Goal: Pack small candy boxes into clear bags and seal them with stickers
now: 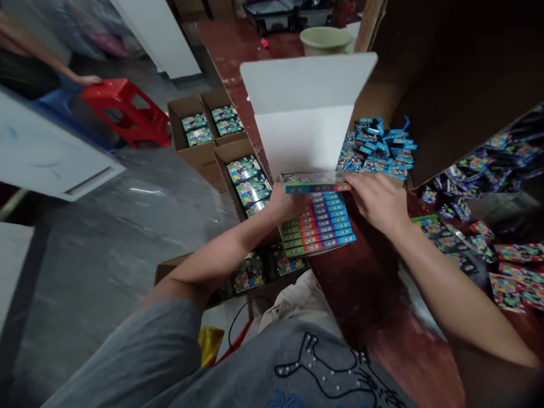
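Grey shirt (178, 362) sits nearest; past it, the left hand (284, 203) and right hand (376, 198) grip a flat pack (317, 182) by its ends, just above the stack (318, 226) on the desk (365, 283). The pack looks light, stiff and glossy, likely slippery; the end edges suit it best.

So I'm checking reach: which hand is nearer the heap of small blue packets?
Right. The right hand is in front of the heap of small blue packets; the left hand is further off, at the other end of the colourful flat box both hold.
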### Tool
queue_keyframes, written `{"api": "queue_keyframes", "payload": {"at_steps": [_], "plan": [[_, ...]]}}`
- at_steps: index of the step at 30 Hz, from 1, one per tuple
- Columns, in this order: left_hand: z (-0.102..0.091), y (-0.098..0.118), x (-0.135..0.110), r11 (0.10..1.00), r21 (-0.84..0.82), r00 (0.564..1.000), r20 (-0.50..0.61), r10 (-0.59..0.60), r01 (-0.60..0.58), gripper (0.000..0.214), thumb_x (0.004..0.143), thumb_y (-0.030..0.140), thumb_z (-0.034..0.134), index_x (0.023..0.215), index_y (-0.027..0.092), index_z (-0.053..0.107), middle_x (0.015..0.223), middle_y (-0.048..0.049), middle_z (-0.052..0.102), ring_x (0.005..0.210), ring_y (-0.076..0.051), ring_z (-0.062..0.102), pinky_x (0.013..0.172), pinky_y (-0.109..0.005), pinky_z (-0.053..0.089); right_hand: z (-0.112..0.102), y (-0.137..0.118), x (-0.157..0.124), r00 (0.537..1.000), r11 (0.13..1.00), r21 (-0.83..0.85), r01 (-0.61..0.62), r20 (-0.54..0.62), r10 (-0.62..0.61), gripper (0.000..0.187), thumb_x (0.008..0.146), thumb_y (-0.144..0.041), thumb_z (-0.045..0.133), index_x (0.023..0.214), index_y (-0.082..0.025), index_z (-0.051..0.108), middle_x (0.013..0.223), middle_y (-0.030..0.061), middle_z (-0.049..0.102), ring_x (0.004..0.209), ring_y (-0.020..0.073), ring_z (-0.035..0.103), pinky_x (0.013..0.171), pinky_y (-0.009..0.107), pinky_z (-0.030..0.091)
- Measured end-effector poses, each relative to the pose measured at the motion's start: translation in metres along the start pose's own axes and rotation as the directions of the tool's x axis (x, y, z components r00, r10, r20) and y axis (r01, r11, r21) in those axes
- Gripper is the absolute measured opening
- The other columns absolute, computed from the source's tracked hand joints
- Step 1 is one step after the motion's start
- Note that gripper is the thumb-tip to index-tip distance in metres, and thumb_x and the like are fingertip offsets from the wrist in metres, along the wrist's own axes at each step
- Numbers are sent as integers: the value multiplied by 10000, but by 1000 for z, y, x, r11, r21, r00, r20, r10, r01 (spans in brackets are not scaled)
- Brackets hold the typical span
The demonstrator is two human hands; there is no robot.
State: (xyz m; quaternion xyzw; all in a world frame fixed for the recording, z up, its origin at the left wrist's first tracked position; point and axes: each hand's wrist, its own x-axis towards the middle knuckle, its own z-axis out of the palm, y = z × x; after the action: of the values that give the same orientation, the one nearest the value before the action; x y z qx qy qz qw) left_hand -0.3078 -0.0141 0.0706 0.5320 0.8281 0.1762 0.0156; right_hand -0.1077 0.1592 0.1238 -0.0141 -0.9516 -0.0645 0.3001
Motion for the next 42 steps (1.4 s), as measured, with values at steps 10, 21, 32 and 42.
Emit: {"api": "queue_keyframes", "payload": {"at_steps": [10, 21, 32, 42], "plan": [[-12, -14, -51, 995, -54, 995, 34, 92, -90, 313, 1120, 341, 534, 1256, 160, 750, 1253, -136, 803, 1099, -268, 796, 974, -402, 639, 60, 8, 49, 923, 974, 28, 225, 315, -222, 391, 1113, -197, 475, 1442, -204, 687, 1388, 64, 787, 1176, 254, 697, 802, 375, 570], [-17, -26, -63, 675, -733, 880, -369, -300, -77, 500, 878, 569, 870, 1166, 212, 672, 1033, -52, 774, 836, -156, 738, 734, -268, 604, 55, 7, 62, 961, 612, 748, -259, 264, 83, 282, 1022, -441, 655, 1246, -271, 632, 984, 26, 783, 849, 226, 747, 730, 365, 613], [-61, -27, -24, 961, 183, 879, -397, 265, -207, 364, 1141, 345, 496, 1486, 315, 609, 1307, -96, 732, 1114, -258, 685, 995, -447, 518, 37, 31, 51, 987, 931, 364, -5, -146, 63, 532, 1023, -413, 642, 1534, -373, 497, 1531, 107, 617, 1436, 362, 575, 1193, 590, 472], [-31, -19, -36, 950, 281, 982, -94, 166, -134, 455, 1116, 274, 457, 1547, 341, 587, 1522, -104, 673, 1239, -330, 647, 1045, -523, 515, 94, 43, 26, 983, 957, 282, 67, 146, -112, 415, 1095, -306, 504, 1463, -231, 681, 1468, 125, 715, 1422, 296, 593, 1197, 520, 483]]}}
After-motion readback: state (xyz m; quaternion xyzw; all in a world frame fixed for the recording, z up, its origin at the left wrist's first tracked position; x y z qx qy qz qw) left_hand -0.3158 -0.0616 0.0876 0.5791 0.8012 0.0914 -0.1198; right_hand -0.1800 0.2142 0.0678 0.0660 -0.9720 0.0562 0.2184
